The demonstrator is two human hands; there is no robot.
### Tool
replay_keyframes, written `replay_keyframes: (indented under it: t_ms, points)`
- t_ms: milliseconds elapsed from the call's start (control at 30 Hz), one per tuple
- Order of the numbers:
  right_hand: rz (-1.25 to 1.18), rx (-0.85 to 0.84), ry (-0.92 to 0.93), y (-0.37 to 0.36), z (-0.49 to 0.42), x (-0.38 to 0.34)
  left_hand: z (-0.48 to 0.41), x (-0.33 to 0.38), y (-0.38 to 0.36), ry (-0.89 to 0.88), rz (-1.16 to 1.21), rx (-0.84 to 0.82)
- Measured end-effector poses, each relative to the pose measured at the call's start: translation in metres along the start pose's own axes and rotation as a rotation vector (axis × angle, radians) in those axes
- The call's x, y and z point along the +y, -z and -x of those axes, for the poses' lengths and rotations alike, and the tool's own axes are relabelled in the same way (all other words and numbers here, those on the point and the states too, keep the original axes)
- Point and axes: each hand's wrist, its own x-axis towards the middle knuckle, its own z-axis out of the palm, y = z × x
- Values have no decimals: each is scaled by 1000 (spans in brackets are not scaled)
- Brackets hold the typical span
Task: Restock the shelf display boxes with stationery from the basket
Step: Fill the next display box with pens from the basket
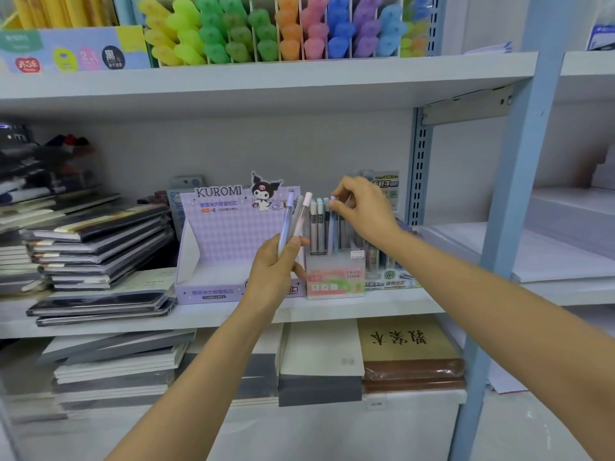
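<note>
My left hand (276, 271) holds a small bundle of pastel pens (293, 221) upright in front of the middle shelf. To its right stands the pink "Fruit Soda" display box (334, 277) with several pens standing in it. My right hand (361, 207) pinches the cap of a light blue pen (332, 224) that stands in this box. Left of it is the purple Kuromi display box (216, 247), whose tray looks empty. The basket is not in view.
Black notebooks (100, 237) are stacked at the left of the middle shelf (382, 306). A green-labelled lead box (387, 274) stands right of the pink one. Coloured highlighters (266, 28) fill the shelf above; notebooks and paper pads (319, 361) lie below. A blue upright post (512, 194) bounds the right.
</note>
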Motion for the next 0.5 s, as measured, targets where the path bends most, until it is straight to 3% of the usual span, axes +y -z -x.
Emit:
replay_keyframes:
  t_ms: [167,367,433,500]
  points:
    - [68,-41,-24,1,1,-1,4,4,0,4,17,10]
    - [86,-236,-104,17,-2,-7,12,16,-2,19,38,9]
    - [-75,-179,-102,26,5,-15,14,19,-2,22,38,1]
    - [-395,-182,-143,35,14,-29,15,22,-3,33,37,-9]
